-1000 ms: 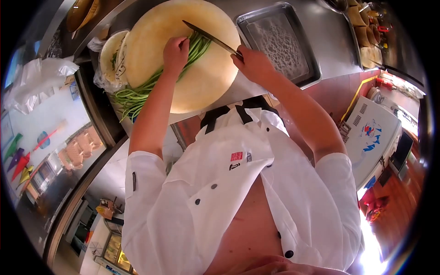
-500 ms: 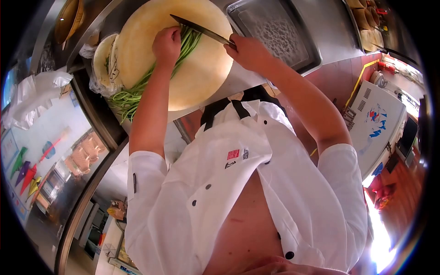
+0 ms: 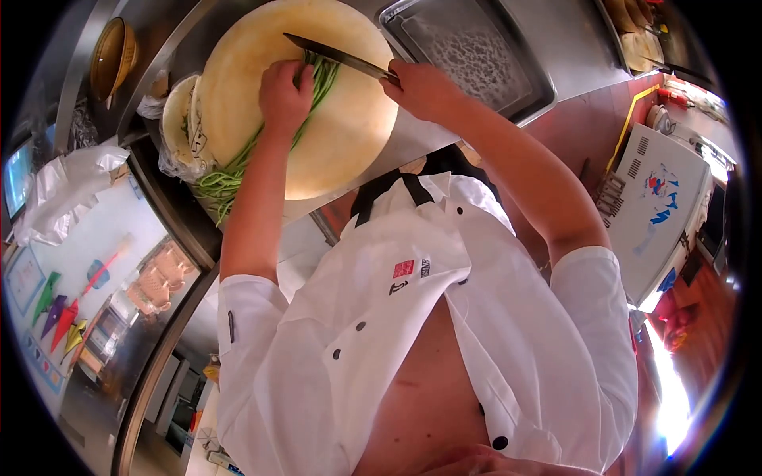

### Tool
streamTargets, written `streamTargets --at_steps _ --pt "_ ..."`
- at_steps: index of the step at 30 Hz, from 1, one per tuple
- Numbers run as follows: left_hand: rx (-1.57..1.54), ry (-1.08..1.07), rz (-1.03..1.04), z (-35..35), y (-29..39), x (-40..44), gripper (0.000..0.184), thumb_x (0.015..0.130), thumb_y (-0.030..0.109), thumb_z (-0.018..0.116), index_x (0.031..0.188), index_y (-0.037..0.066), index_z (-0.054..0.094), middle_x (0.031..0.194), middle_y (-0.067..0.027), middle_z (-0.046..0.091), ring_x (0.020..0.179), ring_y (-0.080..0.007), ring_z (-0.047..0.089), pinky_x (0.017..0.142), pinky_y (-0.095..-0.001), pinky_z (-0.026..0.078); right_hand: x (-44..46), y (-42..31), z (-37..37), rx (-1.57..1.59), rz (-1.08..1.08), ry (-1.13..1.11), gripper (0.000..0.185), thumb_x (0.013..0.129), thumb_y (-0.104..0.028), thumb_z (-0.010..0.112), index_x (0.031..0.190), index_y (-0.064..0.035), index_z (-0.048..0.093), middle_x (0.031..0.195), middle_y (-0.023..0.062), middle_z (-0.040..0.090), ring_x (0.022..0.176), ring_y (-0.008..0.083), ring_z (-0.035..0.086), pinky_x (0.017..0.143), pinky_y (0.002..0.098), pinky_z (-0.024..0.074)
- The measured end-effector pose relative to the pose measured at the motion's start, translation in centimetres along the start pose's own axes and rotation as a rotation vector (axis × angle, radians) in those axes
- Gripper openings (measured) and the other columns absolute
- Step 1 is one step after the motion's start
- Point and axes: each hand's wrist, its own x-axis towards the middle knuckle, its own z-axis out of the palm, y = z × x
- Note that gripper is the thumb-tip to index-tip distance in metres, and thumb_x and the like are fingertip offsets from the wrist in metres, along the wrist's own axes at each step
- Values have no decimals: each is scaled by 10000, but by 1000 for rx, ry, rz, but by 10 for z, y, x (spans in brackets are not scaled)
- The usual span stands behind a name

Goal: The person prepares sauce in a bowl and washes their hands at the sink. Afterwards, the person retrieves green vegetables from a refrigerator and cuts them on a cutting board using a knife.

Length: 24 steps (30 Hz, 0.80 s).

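Long green beans (image 3: 319, 89) lie in a bundle across a round, pale cutting board (image 3: 341, 151), their far ends hanging over its lower left edge. My left hand (image 3: 286, 94) is closed on the bundle near its upper end. In my right hand (image 3: 421, 87), fingers wrapped round the handle, is a knife (image 3: 337, 55). Its blade points left and lies across the top ends of the beans, just above my left hand. Whether the edge touches the board cannot be made out.
Right of the board a metal tray (image 3: 476, 55) stands on the steel counter (image 3: 575, 51). Left of it sits a plastic-wrapped container (image 3: 178, 123). A woven basket (image 3: 113, 59) is at the upper left, and white plastic bags (image 3: 71, 186) hang over the left side.
The view has shifted a little, so the board sits further left. My left hand and the knife stay close to the beans' upper ends; fewer beans show beside my left hand.
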Motion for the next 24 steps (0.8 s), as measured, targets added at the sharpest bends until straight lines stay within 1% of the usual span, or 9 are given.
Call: streamTargets --at_steps 1,3,7,10,12,16,18,20,24 --pt "1 1 4 0 6 -2 164 854 221 688 941 83 672 965 -122 673 903 -346 627 766 -439 521 2 1 0 -17 -5 3 339 971 -336 518 951 -8 605 846 188 689 834 391 661 758 486 528" --pt "-59 -17 -34 3 12 -11 177 848 184 722 941 44 665 1040 -128 654 974 -338 625 795 -418 520 1 1 0 -34 -9 4 340 971 -334 519 950 -6 604 845 188 689 832 390 661 757 487 528" --pt "-58 13 -9 5 1 -23 190 842 171 732 935 30 643 1054 -131 645 950 -342 630 798 -413 523 1 1 -1 -20 -8 11 340 967 -332 522 953 -3 607 844 191 686 827 389 659 755 490 525" --pt "-123 1 -35 -2 -8 -27 194 830 168 742 907 27 632 1084 -137 630 987 -341 617 819 -411 518 3 4 2 1 -3 16 343 961 -354 527 957 -20 605 847 189 685 823 399 654 751 494 519" --pt "9 -7 84 -7 -9 -25 187 815 144 745 891 27 622 1135 -138 600 1026 -343 590 853 -414 506 4 7 3 21 10 13 346 957 -377 532 961 -38 602 852 186 685 821 409 650 747 497 515" --pt "1 -57 98 -3 -13 -20 186 790 118 748 882 29 615 1134 -137 571 1046 -342 565 882 -415 493 6 6 4 14 -3 20 341 957 -372 533 965 -37 597 848 190 682 818 410 649 748 498 513" --pt "-125 -25 -15 2 -18 -22 198 765 99 753 874 26 605 1096 -135 559 1028 -336 561 895 -414 485 7 3 2 18 7 11 342 957 -372 533 967 -36 596 847 191 681 818 411 649 749 498 513" --pt "-138 -48 -12 -1 -20 -23 201 758 95 756 869 24 604 1095 -136 555 1031 -331 562 899 -412 481 7 1 0 0 -8 26 344 959 -333 524 943 -2 617 837 201 683 821 398 658 755 495 525" --pt "-160 -74 24 1 -22 -21 203 763 110 770 866 21 620 1112 -138 549 1035 -319 564 912 -407 473 8 0 1 -2 -12 27 344 958 -330 525 941 1 619 834 204 683 814 401 658 753 497 526"
